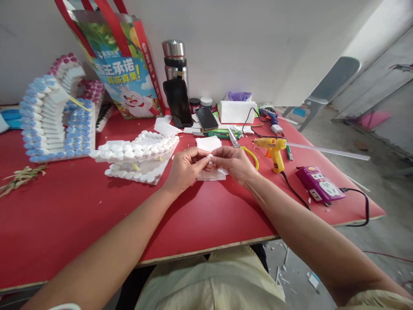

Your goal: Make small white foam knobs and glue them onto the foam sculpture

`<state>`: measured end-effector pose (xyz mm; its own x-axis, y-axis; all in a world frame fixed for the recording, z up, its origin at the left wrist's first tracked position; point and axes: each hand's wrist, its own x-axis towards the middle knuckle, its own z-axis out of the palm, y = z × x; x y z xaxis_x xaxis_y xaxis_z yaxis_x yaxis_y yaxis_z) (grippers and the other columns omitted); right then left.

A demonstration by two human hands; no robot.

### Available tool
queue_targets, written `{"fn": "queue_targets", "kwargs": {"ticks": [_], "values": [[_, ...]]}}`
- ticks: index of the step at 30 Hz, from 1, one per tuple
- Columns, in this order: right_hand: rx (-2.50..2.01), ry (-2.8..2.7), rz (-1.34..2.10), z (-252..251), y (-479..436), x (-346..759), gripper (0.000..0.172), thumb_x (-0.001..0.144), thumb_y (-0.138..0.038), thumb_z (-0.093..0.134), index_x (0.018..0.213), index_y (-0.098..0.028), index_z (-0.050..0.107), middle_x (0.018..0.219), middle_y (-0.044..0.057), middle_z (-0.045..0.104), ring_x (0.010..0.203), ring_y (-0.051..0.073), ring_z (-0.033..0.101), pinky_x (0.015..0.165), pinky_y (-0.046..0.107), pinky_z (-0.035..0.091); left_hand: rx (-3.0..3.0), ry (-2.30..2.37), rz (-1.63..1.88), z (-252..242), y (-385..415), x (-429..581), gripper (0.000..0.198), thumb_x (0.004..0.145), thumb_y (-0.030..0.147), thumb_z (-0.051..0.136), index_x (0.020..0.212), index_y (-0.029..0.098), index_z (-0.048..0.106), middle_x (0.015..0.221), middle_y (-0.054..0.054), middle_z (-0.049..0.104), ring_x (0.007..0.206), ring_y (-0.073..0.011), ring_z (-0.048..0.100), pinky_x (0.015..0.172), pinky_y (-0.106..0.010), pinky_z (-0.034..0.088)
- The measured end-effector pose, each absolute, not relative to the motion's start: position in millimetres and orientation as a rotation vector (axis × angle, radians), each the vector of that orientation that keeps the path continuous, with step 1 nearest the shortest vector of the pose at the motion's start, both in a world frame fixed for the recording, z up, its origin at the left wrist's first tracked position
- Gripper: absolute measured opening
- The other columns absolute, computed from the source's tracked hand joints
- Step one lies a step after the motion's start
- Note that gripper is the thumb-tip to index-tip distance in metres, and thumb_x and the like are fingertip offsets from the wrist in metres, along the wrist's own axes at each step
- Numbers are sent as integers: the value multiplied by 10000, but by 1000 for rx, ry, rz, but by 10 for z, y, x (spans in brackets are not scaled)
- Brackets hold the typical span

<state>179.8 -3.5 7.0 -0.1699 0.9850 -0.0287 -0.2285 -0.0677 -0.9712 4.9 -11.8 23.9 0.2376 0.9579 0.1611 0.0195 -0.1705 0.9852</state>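
Observation:
My left hand (185, 168) and my right hand (235, 164) meet over the middle of the red table (193, 215). Between their pinched fingertips is a small white piece of rolled paper (210, 158), mostly covered by the fingers. White paper sheets (209, 142) lie beneath the hands. Left of my left hand rests a curved white structure (138, 150) with rows of small white rolls. Scissors (250, 151) with yellow handles lie just beyond my right hand, and a yellow glue gun (274, 153) is farther right.
A purple power socket (319, 185) sits near the right edge. Toward the back stand a shopping bag (124, 64), a steel flask (175, 60) and a propped black phone (178, 102). Another phone (207, 118) lies flat. A blue-and-white structure (54, 120) occupies the left.

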Motion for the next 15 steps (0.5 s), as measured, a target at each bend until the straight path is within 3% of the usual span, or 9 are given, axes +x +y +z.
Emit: {"fn": "queue_targets", "kwargs": {"ticks": [5, 11, 15], "values": [[-993, -1050, 1491, 61, -13, 1757, 391, 546, -370, 955, 754, -146, 712, 670, 24, 696, 596, 120, 614, 621, 276, 486, 1506, 983, 1115, 206, -82, 36, 220, 827, 379, 758, 929, 184, 749, 803, -53, 741, 702, -192, 690, 644, -310, 565], [-960, -1001, 1508, 78, 18, 1761, 381, 556, -327, 963, 784, -157, 709, 686, 2, 690, 593, 101, 611, 619, 257, 508, 1790, 1040, 1168, 113, 12, 19, 217, 849, 336, 719, 1024, 209, 744, 960, -71, 725, 865, -209, 668, 746, -309, 540], [-979, -1038, 1549, 95, 0, 1793, 354, 594, -366, 941, 770, -152, 720, 716, 20, 707, 599, 98, 604, 621, 256, 509, 1821, 1066, 1152, 94, 18, 12, 193, 847, 364, 730, 968, 214, 747, 912, -56, 721, 821, -197, 650, 708, -293, 519]]}}
